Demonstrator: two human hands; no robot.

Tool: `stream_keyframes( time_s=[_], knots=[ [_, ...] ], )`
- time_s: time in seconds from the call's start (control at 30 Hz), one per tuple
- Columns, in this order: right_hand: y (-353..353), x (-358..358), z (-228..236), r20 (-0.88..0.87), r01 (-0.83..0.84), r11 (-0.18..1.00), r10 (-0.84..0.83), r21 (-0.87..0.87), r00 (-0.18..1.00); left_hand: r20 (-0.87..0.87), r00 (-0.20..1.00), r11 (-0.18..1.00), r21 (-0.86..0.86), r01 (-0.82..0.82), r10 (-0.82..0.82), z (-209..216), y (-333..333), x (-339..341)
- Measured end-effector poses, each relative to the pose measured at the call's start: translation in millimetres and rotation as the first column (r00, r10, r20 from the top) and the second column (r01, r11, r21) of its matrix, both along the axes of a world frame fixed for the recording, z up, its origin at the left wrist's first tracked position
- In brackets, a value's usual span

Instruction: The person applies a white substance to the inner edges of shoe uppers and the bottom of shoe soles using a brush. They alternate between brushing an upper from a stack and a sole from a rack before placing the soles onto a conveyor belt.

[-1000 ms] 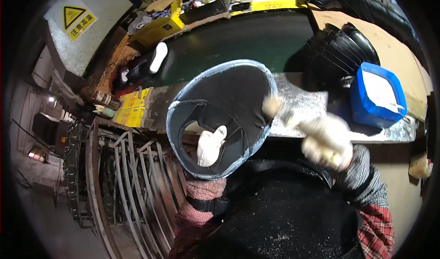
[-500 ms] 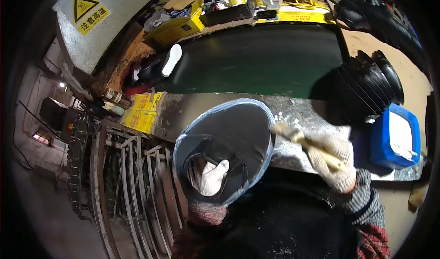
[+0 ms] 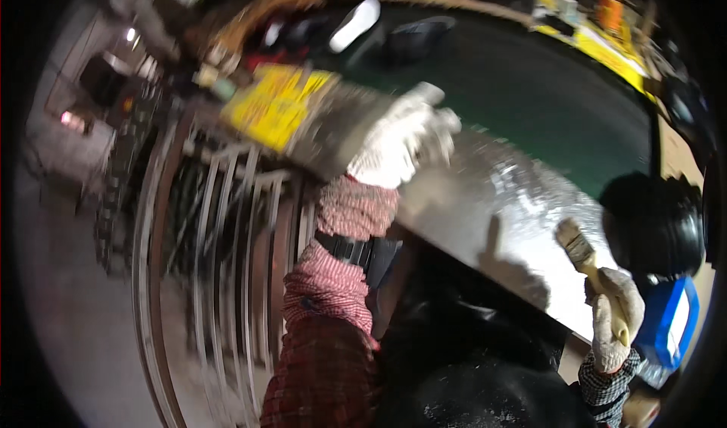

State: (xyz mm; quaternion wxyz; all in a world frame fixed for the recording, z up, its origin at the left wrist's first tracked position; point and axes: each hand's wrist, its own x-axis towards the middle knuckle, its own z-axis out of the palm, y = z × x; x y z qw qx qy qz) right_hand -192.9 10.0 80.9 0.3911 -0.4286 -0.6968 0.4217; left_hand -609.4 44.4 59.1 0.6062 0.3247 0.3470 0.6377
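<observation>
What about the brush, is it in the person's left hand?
No, the brush is in the gloved right hand, well apart from the left hand.

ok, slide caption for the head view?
Gloved right hand grips a brush near the blue tub; gloved left hand hovers over the bench.

A rack (image 3: 144,276) stands left, a tub (image 3: 659,331) far right (just beside the right hand (image 3: 627,303)); a shoe sole (image 3: 354,25) lies on the belt (image 3: 522,102) beyond.
</observation>
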Motion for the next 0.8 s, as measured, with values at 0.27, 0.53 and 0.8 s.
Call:
stream_keyframes(
  time_s=[0.27,0.53,0.8],
  knots=[
    [-12,-144,-8,0.125,-0.440,0.877,0.422,0.193,0.898,-0.795,0.566,0.856,-0.434,-0.280,-0.218,-333,-374,-3],
    [7,-266,-68,0.727,-0.828,0.520,0.482,0.211,0.489,-0.623,0.189,0.358,-0.642,-0.678,-0.759,-586,-518,-19],
    [-9,-186,-82,0.747,-0.214,0.950,0.310,-0.226,0.588,-0.441,0.460,-0.023,-0.702,-0.712,-0.770,-654,-462,-100]
  ],
)
